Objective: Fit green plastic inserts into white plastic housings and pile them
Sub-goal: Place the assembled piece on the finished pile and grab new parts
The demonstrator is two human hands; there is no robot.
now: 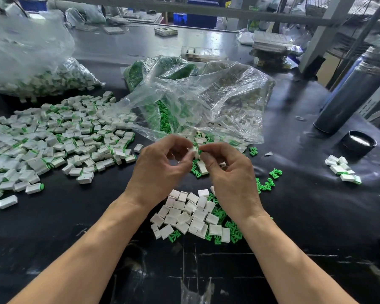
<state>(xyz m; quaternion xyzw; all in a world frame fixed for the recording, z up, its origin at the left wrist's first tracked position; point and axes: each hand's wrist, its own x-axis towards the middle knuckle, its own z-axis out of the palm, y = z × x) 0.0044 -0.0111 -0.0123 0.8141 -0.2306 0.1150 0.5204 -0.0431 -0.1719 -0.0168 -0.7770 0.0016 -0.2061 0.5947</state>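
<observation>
On the black tabletop (pixel 75 216) a wide pile of assembled housings (pixel 59 137) is spread at the left, loose white housings (pixel 191 213) and green inserts (pixel 266 183) nearer. One small white housing (pixel 193 150), judged light, rigid and slippery, is pinched between the left hand (pixel 162 170) and right hand (pixel 230 174); its flat sides are best held by the fingertips.

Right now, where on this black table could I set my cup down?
Bare black tabletop lies near the left forearm, below the big assembled pile, and between the loose green inserts and the small pile. It's crowded around both hands and the clear bags.
</observation>
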